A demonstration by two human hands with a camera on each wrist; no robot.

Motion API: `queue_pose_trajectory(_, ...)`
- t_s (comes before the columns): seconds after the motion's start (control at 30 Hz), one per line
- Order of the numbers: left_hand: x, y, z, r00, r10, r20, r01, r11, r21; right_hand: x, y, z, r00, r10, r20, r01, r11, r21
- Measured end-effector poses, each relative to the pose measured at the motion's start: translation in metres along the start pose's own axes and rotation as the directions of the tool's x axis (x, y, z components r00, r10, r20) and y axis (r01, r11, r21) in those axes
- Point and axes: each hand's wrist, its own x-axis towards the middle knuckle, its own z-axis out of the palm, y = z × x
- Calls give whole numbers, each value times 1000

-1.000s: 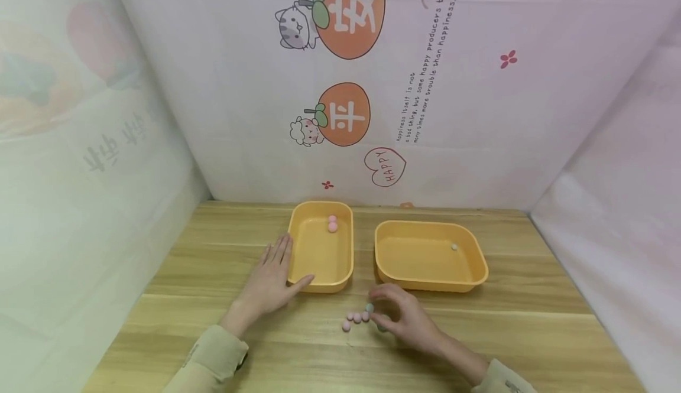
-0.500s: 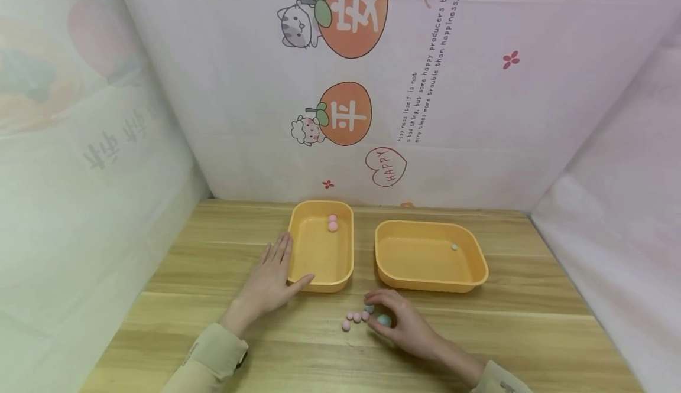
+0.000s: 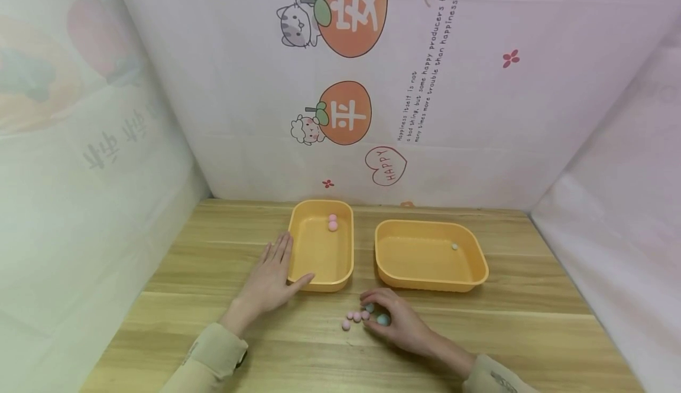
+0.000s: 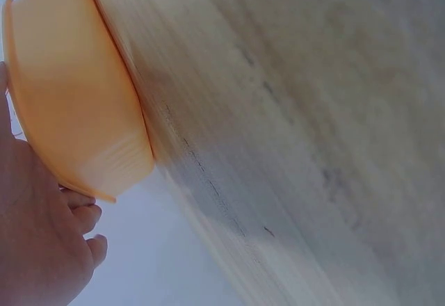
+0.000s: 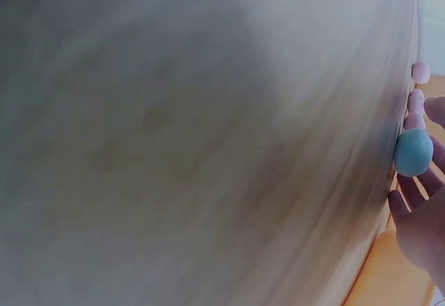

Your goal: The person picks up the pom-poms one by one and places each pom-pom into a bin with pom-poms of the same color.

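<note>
My left hand [image 3: 268,281] rests against the left side of a yellow tray [image 3: 348,263], fingers straight and the thumb over its near rim. In the left wrist view its fingertips touch the rim of the orange-looking tray [image 4: 76,90]. My right hand [image 3: 407,325] lies low over the table, its thumb and fingers curved apart around a small blue-green ball [image 3: 369,308]. Pink balls [image 3: 357,317] lie in a row beside the fingertips. A larger blue-green ball [image 3: 383,320] sits under the palm; in the right wrist view this ball [image 5: 414,153] stands before the fingers.
Two pink balls [image 3: 332,226] lie inside the left tray. A second yellow tray [image 3: 431,285] stands to the right, with one small pale green ball [image 3: 454,247] in it. The wooden table [image 3: 298,351] ends at a printed white cloth [image 3: 255,145] behind.
My right hand has shifted slightly left, its fingertips closer to the pink balls, and the larger blue-green ball under it has come into view. My left hand stays in place.
</note>
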Motion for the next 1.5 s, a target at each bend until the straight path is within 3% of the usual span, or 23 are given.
queue_pose_trajectory(0.43,0,-1,0,1000,-6,7,6,1000,-1,2,7,6,1000,5,1,-5,1000,10)
queue_pose_trajectory(1.1,1,-2,1,1000,-2,0,2,1000,-4,6,2,8,992,-74,-105,72,997,-23)
queue_pose_trajectory(1.33,2,-2,1,1000,-5,4,5,1000,-6,8,-1,5,980,-127,-151,125,992,-26)
queue_pose_trajectory(1.5,1,-2,2,1000,-8,2,8,1000,-1,11,-7,2,984,-108,-144,106,994,-23)
